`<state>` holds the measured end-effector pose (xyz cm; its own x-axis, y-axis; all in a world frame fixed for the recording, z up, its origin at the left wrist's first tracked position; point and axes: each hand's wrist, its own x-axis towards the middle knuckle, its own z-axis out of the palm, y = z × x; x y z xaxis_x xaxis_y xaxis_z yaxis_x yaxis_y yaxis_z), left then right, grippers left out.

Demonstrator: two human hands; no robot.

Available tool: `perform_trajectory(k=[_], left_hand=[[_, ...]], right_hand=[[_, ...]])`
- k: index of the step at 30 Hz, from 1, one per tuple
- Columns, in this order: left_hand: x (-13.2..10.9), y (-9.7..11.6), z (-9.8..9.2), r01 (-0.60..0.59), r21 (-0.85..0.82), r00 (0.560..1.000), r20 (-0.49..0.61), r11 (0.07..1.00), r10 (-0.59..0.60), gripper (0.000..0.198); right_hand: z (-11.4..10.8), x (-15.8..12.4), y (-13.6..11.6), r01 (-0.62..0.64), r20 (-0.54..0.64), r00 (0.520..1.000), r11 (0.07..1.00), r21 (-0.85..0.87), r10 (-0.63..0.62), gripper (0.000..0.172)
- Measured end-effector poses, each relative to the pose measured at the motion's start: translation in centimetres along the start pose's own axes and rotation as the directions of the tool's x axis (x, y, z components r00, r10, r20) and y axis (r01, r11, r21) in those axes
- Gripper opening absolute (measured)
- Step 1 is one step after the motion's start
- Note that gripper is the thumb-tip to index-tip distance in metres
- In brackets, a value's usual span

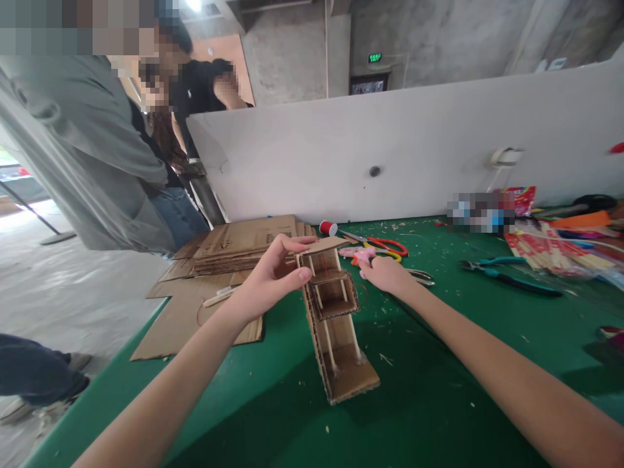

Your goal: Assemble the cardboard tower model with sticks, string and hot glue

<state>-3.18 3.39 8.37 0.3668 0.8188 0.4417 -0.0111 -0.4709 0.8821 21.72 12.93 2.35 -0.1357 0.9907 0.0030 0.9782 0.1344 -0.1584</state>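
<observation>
A small cardboard structure (314,351) with tiers and thin white sticks as posts stands on the green tabletop in the middle of the head view. My left hand (273,276) grips its upper left side, thumb on the near edge and fingers over the top. Just right of the structure's top, my right hand (387,276) is closed around a pink hot glue gun (359,252). The gun's nozzle points left toward the top tier; whether it touches the cardboard I cannot tell. A dark cord trails from beneath my right hand.
Flattened cardboard sheets (238,247) are stacked at the back left. Behind the glue gun lie a red thread spool (328,227) and orange-handled scissors (392,246). Teal-handled pliers (511,273) rest at right, near packaged sticks (550,250). A white partition (414,143) borders the table; people stand at left.
</observation>
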Motion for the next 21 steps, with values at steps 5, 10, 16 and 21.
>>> perform_trajectory(k=[5,10,16,21], left_hand=[[0.0,0.0,0.1,-0.001,0.0,1.0,-0.003,1.0,0.001,0.029],[-0.1,0.2,0.1,0.011,0.003,1.0,-0.004,1.0,-0.011,0.029],[0.0,0.0,0.0,-0.006,-0.002,1.0,0.007,1.0,0.006,0.027],[0.1,-0.1,0.0,-0.011,-0.001,1.0,0.007,1.0,0.011,0.027]], right_hand=[[-1.3,-0.9,0.2,-0.019,-0.023,1.0,1.0,-0.011,0.019,0.047],[-1.6,-0.8,-0.2,-0.013,-0.075,0.997,1.0,-0.023,0.011,0.047],[0.4,0.2,-1.5,-0.098,-0.201,0.976,0.993,-0.065,0.083,0.064],[1.1,0.7,-1.6,-0.114,-0.202,0.974,0.992,-0.061,0.099,0.057]])
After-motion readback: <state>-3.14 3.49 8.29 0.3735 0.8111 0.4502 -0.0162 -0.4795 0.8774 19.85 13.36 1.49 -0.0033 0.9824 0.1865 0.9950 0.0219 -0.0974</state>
